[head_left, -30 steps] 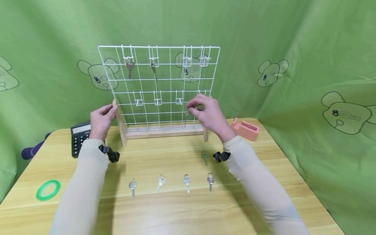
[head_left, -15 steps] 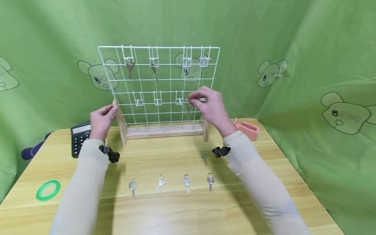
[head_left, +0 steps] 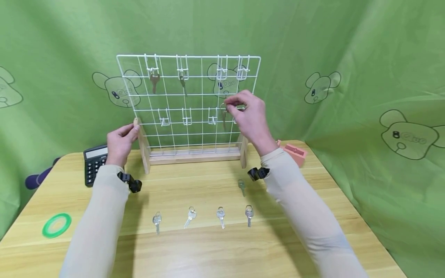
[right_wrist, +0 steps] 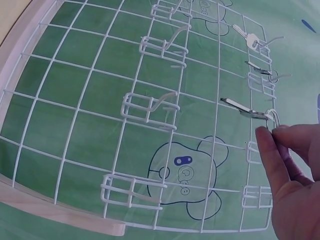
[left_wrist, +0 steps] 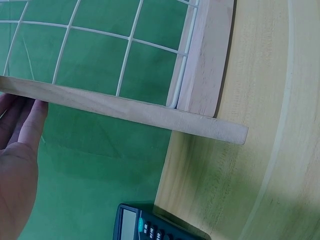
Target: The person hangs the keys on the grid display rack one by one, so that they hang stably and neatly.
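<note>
My right hand pinches a key by its ring, thumb and fingertips together, in front of the wood-based white wire rack. My left hand grips the rack's left wooden post. Two other keys hang from upper hooks; five more lie on the table.

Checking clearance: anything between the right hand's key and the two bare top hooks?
Nothing visible: the right hand holds the key in front of the wire grid, with both hooks unobstructed in the head view.
</note>
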Demonstrator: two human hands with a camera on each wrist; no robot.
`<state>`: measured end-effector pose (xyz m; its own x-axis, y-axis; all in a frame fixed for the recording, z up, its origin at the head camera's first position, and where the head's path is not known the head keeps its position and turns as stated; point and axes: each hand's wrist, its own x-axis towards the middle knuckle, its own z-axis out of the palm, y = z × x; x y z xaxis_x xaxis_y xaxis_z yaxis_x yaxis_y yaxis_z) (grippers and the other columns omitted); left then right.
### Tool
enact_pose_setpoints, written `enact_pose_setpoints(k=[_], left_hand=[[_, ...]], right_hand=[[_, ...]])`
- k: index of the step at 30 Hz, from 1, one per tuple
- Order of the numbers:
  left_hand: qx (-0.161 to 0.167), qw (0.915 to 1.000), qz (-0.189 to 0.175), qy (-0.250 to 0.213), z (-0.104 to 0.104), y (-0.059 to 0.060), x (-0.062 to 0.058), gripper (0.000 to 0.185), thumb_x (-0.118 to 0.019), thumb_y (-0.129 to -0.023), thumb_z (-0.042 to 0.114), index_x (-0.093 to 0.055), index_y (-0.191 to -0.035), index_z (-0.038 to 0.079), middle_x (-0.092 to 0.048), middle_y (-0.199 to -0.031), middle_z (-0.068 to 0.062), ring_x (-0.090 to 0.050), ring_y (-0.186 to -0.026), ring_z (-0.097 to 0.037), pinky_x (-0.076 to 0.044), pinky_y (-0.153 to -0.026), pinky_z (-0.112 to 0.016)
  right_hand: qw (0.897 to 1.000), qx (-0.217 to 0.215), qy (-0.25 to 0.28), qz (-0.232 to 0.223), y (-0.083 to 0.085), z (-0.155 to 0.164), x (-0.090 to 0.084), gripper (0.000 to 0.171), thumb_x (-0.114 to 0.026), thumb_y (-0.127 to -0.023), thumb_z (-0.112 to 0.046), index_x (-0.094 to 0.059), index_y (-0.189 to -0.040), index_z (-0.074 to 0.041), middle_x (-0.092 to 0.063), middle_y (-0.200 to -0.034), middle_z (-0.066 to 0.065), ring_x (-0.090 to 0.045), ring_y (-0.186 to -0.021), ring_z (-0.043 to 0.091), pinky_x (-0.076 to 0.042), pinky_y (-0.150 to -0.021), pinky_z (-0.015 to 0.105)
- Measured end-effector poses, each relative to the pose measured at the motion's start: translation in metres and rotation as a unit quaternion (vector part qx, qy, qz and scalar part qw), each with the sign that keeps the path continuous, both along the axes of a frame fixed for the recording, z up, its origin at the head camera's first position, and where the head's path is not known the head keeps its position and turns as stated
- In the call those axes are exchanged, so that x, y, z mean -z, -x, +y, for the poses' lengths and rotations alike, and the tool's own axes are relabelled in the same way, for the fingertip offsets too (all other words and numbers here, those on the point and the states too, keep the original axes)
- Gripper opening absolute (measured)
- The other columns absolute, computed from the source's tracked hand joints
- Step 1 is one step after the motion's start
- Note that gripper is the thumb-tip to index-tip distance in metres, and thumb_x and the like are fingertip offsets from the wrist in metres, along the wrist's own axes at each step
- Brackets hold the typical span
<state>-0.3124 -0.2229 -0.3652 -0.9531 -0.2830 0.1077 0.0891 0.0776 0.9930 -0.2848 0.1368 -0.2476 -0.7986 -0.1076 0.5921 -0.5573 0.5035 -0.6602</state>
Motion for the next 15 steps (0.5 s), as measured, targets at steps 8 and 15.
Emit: enact_pose_setpoints(k=[8,15], left_hand=[[-0.003,1.0000,0.001,0.002,0.000,0.000,0.001,0.054,-0.069,-0.092,0.032,-0.056,-0.136,0.003,-0.056,-0.135,-0.020,-0.059,-0.116,-0.026,-0.052,-0.097,-0.024],[-0.002,1.0000,-0.003,0.001,0.001,-0.001,0.001,0.052,-0.069,-0.093,0.031,-0.056,-0.135,0.003,-0.056,-0.135,-0.019,-0.060,-0.116,-0.026,-0.051,-0.097,-0.025]], right_hand=[[0.998,0.025,0.036,0.042,0.005,-0.003,-0.007,0.013,-0.068,-0.089,0.005,-0.071,-0.101,0.001,-0.065,-0.099,0.005,-0.061,-0.091,0.013,-0.057,-0.079,0.018],[0.995,0.038,0.062,0.067,0.010,-0.008,-0.013,0.010,-0.066,-0.090,0.006,-0.071,-0.098,0.002,-0.064,-0.099,0.006,-0.061,-0.091,0.013,-0.057,-0.081,0.019]])
